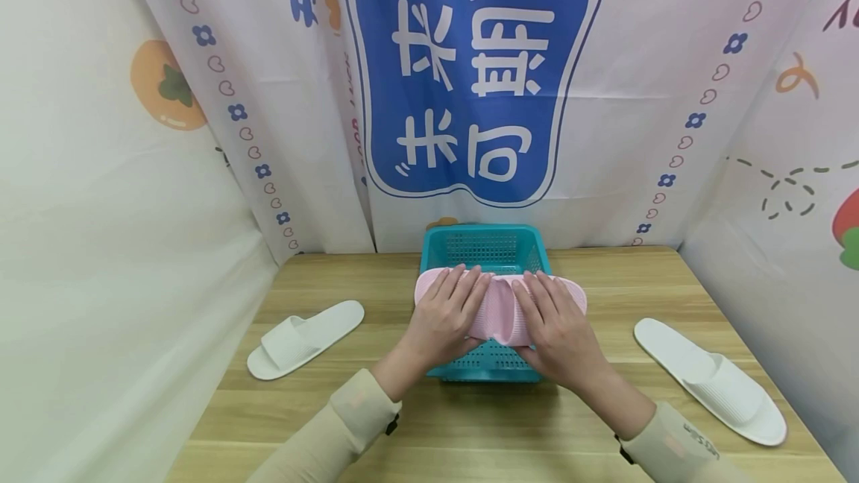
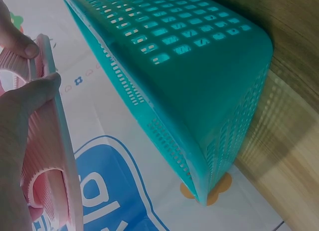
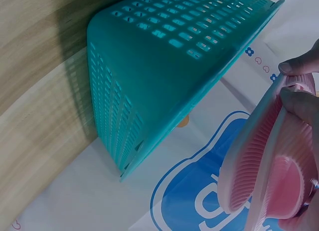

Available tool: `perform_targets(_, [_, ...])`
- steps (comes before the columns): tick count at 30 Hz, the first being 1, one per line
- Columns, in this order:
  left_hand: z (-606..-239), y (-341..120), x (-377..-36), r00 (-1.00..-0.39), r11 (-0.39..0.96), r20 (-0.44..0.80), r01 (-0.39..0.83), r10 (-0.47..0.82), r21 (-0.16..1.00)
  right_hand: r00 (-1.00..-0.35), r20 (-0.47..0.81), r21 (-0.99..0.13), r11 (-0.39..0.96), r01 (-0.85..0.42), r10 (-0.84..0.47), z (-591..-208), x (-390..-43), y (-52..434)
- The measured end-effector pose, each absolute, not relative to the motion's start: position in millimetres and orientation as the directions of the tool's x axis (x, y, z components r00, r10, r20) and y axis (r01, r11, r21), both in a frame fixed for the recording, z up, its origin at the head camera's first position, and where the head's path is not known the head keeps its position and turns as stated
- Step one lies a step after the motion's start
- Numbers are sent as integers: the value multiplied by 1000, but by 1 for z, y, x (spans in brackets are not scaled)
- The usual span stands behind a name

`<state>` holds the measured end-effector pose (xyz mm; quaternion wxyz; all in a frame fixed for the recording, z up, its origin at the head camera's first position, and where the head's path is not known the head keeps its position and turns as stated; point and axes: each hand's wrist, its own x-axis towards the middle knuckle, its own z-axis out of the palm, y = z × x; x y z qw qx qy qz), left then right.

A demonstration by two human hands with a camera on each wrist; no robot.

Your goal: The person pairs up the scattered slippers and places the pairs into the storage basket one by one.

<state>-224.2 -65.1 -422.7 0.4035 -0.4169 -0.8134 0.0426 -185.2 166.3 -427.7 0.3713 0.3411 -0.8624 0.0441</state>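
Note:
A pair of pink slippers (image 1: 499, 311) is held up over the teal plastic basket (image 1: 490, 365). My left hand (image 1: 443, 320) grips one end, its fingers over the top and its thumb underneath. On the other end, my right hand (image 1: 562, 338) holds in the same way. Two ribbed pink soles (image 3: 254, 166) lie against each other in the right wrist view, spread apart toward one end. The left wrist view shows both thumbs on the pink slippers (image 2: 55, 146), apart from the basket's rim. The slippers hide part of the basket's inside.
One white slipper (image 1: 288, 349) lies on the wooden table (image 1: 470, 438) left of the basket. Another white slipper (image 1: 725, 386) lies to the right, near the table's edge. Behind the basket hangs a printed cloth (image 1: 604, 170) with a blue sign.

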Motion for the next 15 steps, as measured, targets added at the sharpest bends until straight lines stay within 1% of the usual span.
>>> perform_targets(5, [-423, -66, -224, -344, 649, 608, 650, 716, -396, -510, 653, 172, 765, -620, -560, -427, -184, 167])
perform_targets(8, [-423, -66, -224, -343, 646, 608, 655, 716, -392, -519, 644, 172, 767, -618, -562, -426, -183, 167])
perform_targets(15, [-423, -67, -225, -337, 642, 615, 667, 713, -378, -508, 640, 178, 754, -632, -576, -423, -183, 168])
